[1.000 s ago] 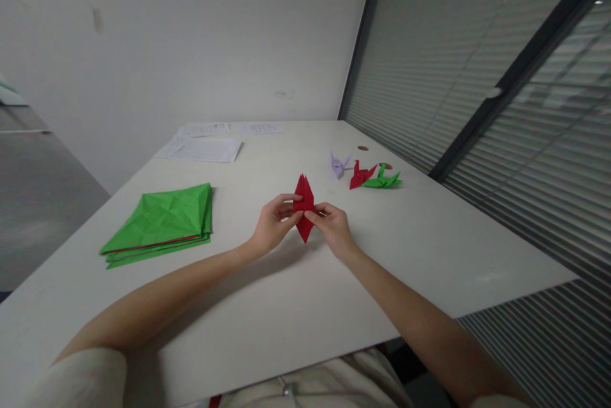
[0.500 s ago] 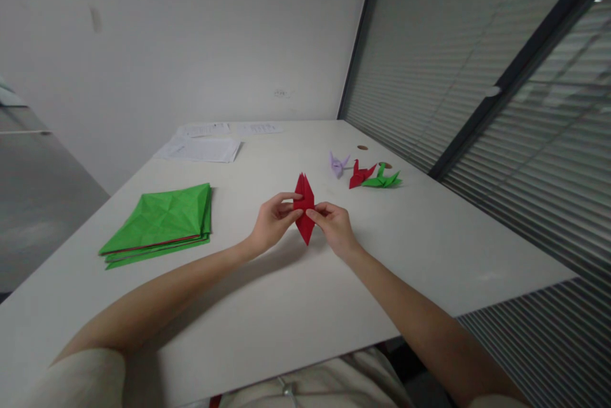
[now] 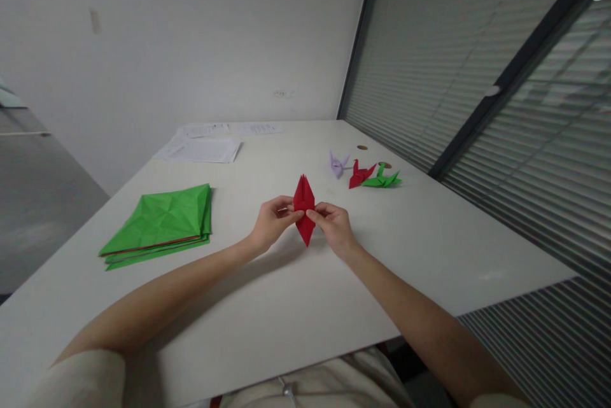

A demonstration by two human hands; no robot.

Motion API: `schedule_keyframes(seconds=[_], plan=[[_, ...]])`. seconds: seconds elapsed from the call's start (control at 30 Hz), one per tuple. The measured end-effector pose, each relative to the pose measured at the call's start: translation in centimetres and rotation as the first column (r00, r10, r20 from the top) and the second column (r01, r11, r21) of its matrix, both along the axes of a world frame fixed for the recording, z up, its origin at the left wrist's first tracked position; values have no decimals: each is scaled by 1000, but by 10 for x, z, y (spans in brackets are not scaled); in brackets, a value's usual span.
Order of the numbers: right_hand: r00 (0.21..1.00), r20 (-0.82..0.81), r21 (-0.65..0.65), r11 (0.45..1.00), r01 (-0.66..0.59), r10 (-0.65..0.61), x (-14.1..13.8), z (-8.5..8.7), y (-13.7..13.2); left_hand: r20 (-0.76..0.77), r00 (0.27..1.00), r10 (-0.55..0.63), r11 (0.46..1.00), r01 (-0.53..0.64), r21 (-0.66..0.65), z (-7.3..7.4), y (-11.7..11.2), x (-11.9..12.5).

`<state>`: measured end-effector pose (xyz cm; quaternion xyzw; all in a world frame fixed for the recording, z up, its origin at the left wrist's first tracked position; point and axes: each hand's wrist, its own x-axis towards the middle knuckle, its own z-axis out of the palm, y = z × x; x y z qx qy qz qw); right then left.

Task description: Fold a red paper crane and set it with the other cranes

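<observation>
A folded red origami paper point(image 3: 304, 196), diamond-shaped with a split upper tip, is held upright just above the table. My left hand point(image 3: 273, 222) pinches its left edge, thumb on the near face and fingers behind. From the other side my right hand point(image 3: 335, 225) grips it the same way, and both thumbs nearly meet at its middle. The fingertips behind the paper are hidden. Beyond my right hand sit a red origami crane point(image 3: 361, 174), a green origami crane point(image 3: 382, 177) and a lilac origami crane point(image 3: 338, 165).
A stack of creased green paper sheets point(image 3: 167, 217), with a red edge showing, lies at the left of the white table point(image 3: 267, 338). Printed papers point(image 3: 205, 149) rest at the far left. Window blinds point(image 3: 477, 109) border the right side.
My left index finger has left the front of the red paper and gone behind its edge, so more of the upper face shows. Both hands otherwise stay in place.
</observation>
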<state>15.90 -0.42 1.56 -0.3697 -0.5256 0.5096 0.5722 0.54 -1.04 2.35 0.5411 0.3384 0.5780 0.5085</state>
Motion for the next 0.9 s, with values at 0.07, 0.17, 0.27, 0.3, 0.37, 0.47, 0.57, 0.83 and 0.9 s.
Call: schedule_keyframes(seconds=[0.07, 0.17, 0.27, 0.3, 0.37, 0.47, 0.57, 0.83, 0.9], plan=[[1000, 22, 8, 1000, -2, 2, 0, -2, 0, 4, 1000, -4, 1000, 4, 15, -1, 2, -1], [996, 73, 34, 998, -52, 50, 1, -3, 1, 6, 1000, -28, 999, 28, 37, -2, 3, -2], [992, 106, 46, 997, -67, 62, 2, -3, 1, -23, 999, -33, 998, 35, 51, -2, 3, -2], [992, 111, 47, 997, -62, 56, 2, -3, 2, -32, 999, -30, 998, 32, 52, -2, 3, -3], [992, 117, 47, 997, -58, 52, 3, -2, 2, -46, 999, -28, 998, 30, 51, -2, 3, -3], [991, 115, 39, 997, -71, 66, 3, -1, 2, -42, 999, -30, 999, 32, 34, -3, 4, -3], [992, 108, 21, 998, -64, 61, 3, 0, 2, -18, 999, -43, 999, 43, 7, -3, 4, -3], [994, 92, 5, 998, -67, 66, 2, -1, 3, -32, 999, -29, 1000, 29, 8, -4, 4, -3], [992, 99, 7, 997, -74, 73, 3, -1, 3, -39, 999, -36, 999, 37, 7, -4, 4, -4]])
